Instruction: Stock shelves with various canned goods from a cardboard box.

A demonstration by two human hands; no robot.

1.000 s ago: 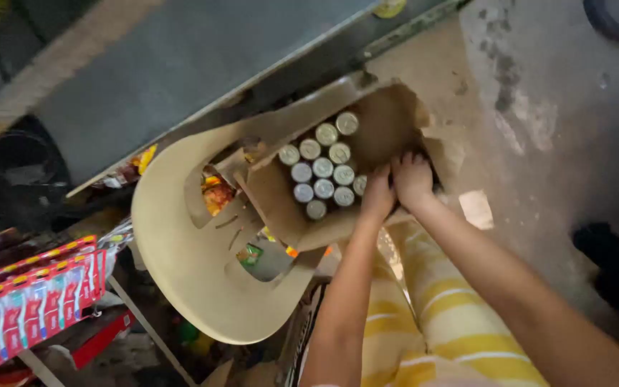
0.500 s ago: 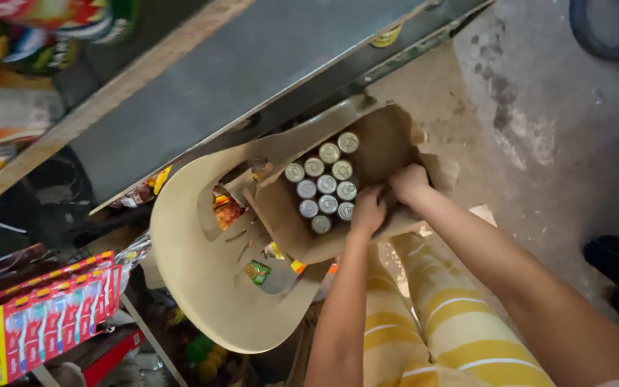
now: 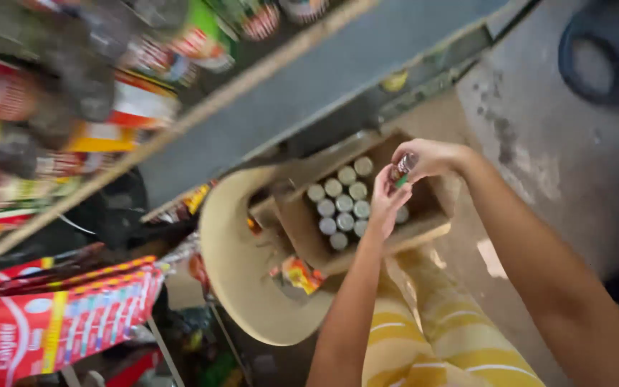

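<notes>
Both hands have risen from the cardboard box [image 3: 435, 215] edge: right hand [image 3: 431, 156] now clamps a small can [image 3: 401, 167] above the box, left hand [image 3: 387, 204] just below, fingers loosely open, touching it. The can's long axis is tilted.

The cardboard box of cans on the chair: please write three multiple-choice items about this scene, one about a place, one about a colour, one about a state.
1. Where does the cardboard box stand?
A. on the beige plastic chair
B. on the shelf
C. on the floor

2. What colour are the striped trousers?
A. blue and white
B. yellow and white
C. plain black

3. What is the state of the small can?
A. standing in the box
B. lying on the floor
C. lifted over the box in the right hand, with the left hand touching it

Answers: 1 A, the box rests on the seat; 2 B, the stripes show below; 3 C, fingers close on it above the other cans.
</notes>
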